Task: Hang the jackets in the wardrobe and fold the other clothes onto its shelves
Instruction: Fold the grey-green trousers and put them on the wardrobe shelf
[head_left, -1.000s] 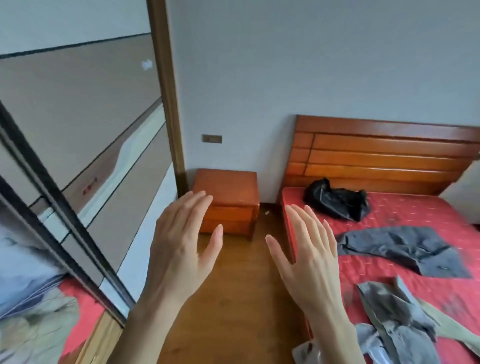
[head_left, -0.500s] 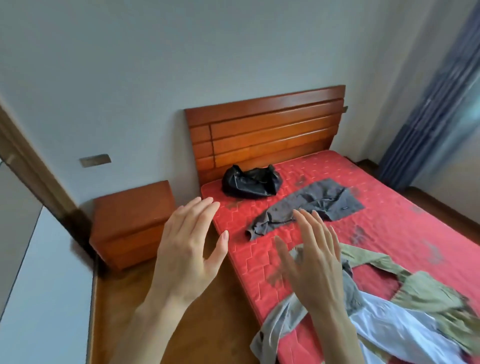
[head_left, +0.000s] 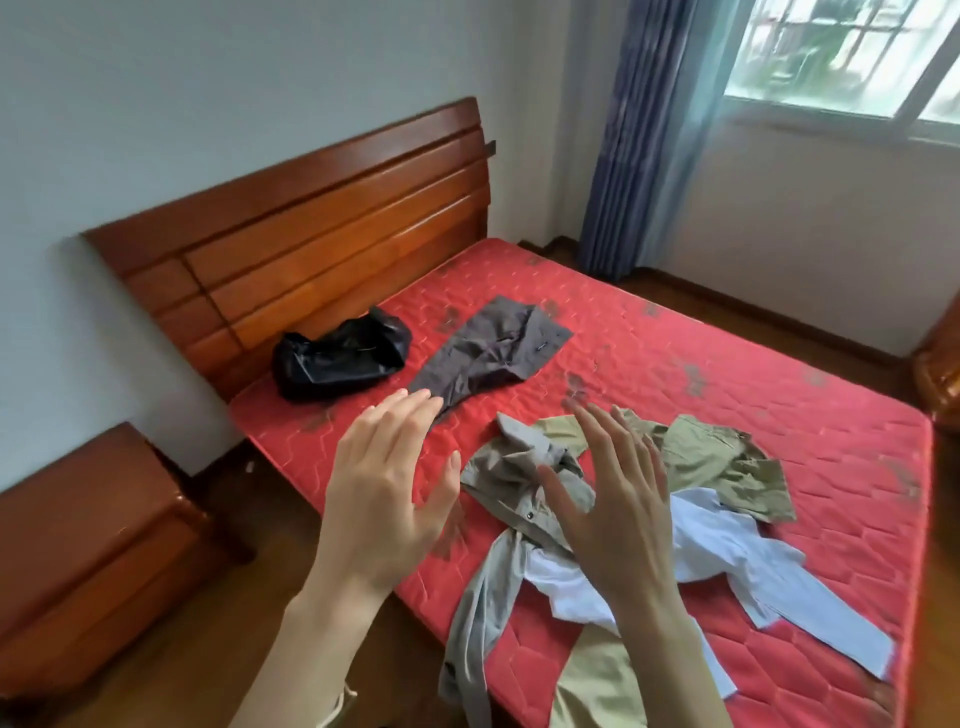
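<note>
In the head view, the wardrobe is out of sight and nothing shows how much already hangs or sits inside it. What can be judged is what is left: several garments lie unfolded on the bed (head_left: 727, 364), so the job looks well short of finished.

Both hands hover above the mattress holding nothing. The left hand (head_left: 387, 483) has its fingers straight and spread, over the near edge of the bed. The right hand (head_left: 615, 499) is likewise released, fingers extended, above the heap of clothes near the bed's front edge.

That heap holds a grey-beige shirt (head_left: 519, 467), crumpled, its long axis running from mid-bed toward the viewer, with a sleeve trailing over the mattress edge. A white shirt (head_left: 727, 551) lies partly under it, stretched toward the lower right, one sleeve pointing that way. An olive garment (head_left: 727, 457) spreads just behind the white one.

Well apart, nearer the headboard (head_left: 311, 234), dark grey trousers (head_left: 488, 348) lie flat, long axis diagonal, the wider end toward the upper right, the narrow end pointing at the left hand. A shiny black jacket (head_left: 340, 353) sits bunched against the headboard.
</note>
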